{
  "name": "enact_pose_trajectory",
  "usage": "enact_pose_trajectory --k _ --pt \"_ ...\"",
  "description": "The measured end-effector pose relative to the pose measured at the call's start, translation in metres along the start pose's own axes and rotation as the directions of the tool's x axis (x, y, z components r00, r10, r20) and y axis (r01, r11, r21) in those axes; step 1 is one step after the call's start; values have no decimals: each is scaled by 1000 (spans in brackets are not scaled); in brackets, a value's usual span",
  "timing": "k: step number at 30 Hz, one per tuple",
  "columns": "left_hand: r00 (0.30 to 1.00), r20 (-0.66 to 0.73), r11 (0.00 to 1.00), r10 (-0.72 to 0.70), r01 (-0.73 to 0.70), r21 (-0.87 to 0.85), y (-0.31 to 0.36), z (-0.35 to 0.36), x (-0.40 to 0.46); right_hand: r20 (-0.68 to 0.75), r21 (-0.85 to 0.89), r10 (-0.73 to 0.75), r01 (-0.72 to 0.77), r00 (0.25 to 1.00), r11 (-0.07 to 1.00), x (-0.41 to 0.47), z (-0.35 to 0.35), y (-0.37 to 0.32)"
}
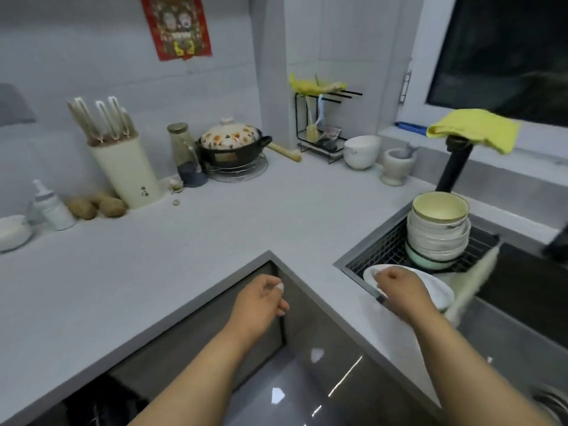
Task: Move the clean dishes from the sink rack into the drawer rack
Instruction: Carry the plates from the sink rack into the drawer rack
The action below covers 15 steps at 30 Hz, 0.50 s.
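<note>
Plate grab at the sink rack, drop risk.
My left hand (pixel 261 298) hangs loosely curled, holding nothing, over the table (pixel 215 229) corner; right hand (pixel 396 290) fingers curl on the white plate (pixel 430 287) rim; I judge it could slip or clip the bowl stack (pixel 438 232) just beyond. Grey table, dim kitchen.

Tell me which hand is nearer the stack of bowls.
Right. The right hand holds a white plate just in front of the stack of bowls; the left hand hangs farther left, by the cabinet corner.
</note>
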<state>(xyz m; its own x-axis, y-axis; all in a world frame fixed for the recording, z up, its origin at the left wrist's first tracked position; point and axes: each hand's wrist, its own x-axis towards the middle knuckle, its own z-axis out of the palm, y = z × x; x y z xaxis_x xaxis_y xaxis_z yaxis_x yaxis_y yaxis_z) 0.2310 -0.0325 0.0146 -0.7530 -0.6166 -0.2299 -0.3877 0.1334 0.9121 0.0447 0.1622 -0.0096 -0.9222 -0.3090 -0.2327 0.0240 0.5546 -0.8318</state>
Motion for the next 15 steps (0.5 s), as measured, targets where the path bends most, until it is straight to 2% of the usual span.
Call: enact_pose_trajectory --k 3,7,10,15 --pt "998 58 1000 14 -14 11 10 29 18 -15 -203 -9 6 1000 979 11 -38 33" --pt "993 120 1000 -7 5 19 19 65 35 43 -349 12 3 999 937 31 -62 72" --pt "989 148 999 -29 23 39 22 85 43 87 -522 8 39 996 852 37 -68 79" --pt "980 193 996 -48 34 78 29 105 46 117 -632 -60 120 991 765 49 -67 89"
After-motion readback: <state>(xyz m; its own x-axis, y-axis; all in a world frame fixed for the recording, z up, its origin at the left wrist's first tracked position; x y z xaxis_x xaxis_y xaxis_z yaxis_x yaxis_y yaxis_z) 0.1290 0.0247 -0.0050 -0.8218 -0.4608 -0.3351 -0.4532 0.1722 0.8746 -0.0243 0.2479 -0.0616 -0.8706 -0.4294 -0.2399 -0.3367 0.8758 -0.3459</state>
